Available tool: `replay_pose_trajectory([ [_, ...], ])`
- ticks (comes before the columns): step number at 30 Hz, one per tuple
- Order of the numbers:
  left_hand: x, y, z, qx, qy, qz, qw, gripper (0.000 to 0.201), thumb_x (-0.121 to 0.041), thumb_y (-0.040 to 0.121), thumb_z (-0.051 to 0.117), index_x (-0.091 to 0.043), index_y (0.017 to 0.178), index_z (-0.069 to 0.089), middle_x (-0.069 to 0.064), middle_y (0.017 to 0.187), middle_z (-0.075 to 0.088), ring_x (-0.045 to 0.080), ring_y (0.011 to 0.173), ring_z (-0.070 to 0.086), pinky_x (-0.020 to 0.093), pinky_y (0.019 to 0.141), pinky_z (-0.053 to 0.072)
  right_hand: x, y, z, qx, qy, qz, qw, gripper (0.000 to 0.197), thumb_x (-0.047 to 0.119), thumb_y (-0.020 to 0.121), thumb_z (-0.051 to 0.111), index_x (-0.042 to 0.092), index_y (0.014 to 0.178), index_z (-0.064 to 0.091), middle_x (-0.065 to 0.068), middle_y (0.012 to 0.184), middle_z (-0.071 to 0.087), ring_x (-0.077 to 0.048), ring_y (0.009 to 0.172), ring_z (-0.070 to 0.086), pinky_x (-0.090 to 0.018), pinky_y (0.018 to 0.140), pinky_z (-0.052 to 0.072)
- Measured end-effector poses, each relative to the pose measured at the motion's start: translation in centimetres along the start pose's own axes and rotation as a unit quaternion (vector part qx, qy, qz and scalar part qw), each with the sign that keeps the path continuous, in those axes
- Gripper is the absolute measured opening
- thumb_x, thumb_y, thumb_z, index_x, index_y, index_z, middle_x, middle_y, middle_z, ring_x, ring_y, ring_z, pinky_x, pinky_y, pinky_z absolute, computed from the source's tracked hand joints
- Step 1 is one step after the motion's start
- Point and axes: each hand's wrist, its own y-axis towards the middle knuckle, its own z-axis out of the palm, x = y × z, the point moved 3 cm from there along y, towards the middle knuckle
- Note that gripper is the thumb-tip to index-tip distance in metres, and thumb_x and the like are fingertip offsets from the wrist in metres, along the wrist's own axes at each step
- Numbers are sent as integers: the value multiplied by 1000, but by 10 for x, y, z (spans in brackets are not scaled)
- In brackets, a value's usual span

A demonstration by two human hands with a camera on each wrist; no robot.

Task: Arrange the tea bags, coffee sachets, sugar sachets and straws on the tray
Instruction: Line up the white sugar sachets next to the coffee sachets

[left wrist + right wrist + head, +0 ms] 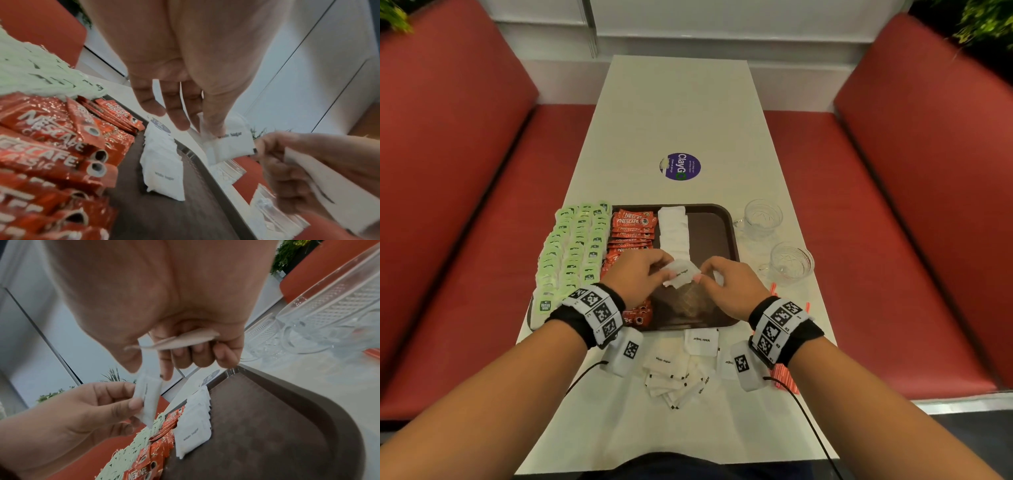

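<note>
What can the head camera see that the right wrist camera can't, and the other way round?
Only the head view shows the loose sugar sachets on the table near the person, and the red straws. Only the right wrist view shows spare sachets tucked in the right hand. Both show the left hand and right hand pinching one sugar sachet above the brown tray, the sugar row and the glass mugs.

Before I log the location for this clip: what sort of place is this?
Probably a cafe or fast-food booth: red padded bench seats flank a narrow white table bearing a "ClayGo" clean-up sticker, with a brown serving tray of sachets and glass cups.
</note>
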Motion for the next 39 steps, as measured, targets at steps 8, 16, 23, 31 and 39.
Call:
replay_pose_trajectory([
  [8,16,36,25,143,243,-76,956,32,-42,90,68,-23,116,70,-1,111,68,20,102,62,33,89,51,-8,0,-8,33,37,40,998,19,16,99,37,7,93,53,-4,84,55,-15,75,49,-33,71,41],
  [16,20,50,27,63,229,-127,963,27,-48,84,71,-28,98,59,-4,97,64,18,89,60,38,83,53,-22,5,0,58,26,55,996,8,12,95,48,18,97,51,2,84,57,-16,78,56,-26,63,43],
  [23,9,43,37,99,261,-70,958,30,-48,76,78,-31,94,60,-7,97,60,17,89,58,34,79,52,-30,14,7,40,7,35,999,6,17,96,54,22,97,57,5,89,61,-10,79,56,-21,65,41],
  [31,9,46,25,84,192,-38,977,23,-48,92,61,-25,97,66,-5,95,62,15,86,59,33,79,51,-29,26,9,24,19,49,998,4,20,98,58,22,97,62,7,88,63,-10,79,61,-23,72,50],
  [39,-3,27,16,96,87,44,991,11,-39,91,67,-34,99,72,-24,79,60,-6,67,51,16,62,34,-18,29,15,48,78,51,994,7,21,100,56,25,95,56,0,90,71,-8,67,72,-24,64,56],
])
